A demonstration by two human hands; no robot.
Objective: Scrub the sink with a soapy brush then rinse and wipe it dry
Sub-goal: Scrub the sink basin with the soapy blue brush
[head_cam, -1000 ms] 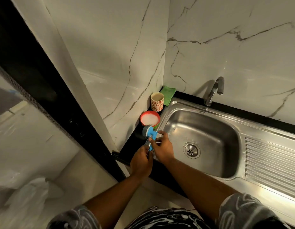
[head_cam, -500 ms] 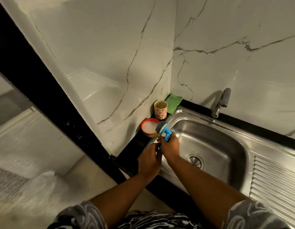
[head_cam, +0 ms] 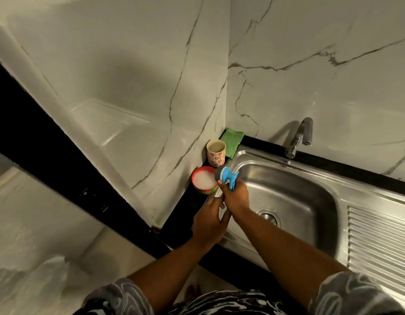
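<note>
A steel sink [head_cam: 299, 194] is set in a black counter, with its drain [head_cam: 268, 217] showing beside my right forearm. My right hand [head_cam: 236, 196] grips the handle of a blue brush [head_cam: 223, 173] over the sink's left rim. The brush's grey head hangs at the edge of a red bowl of white soapy foam [head_cam: 202, 179]. Just below is my left hand [head_cam: 207, 221], with its fingers reaching up against the right hand. Whether it holds the handle's lower end is hidden.
A patterned cup [head_cam: 216, 152] and a folded green cloth [head_cam: 233, 142] sit in the counter corner behind the bowl. The tap [head_cam: 301, 137] stands at the back of the sink. A ribbed draining board [head_cam: 378, 246] lies to the right. Marble walls close in the corner.
My view has tilted up and moved closer. The brush head has shifted from above the sink rim toward the soapy bowl, and both hands have stayed together.
</note>
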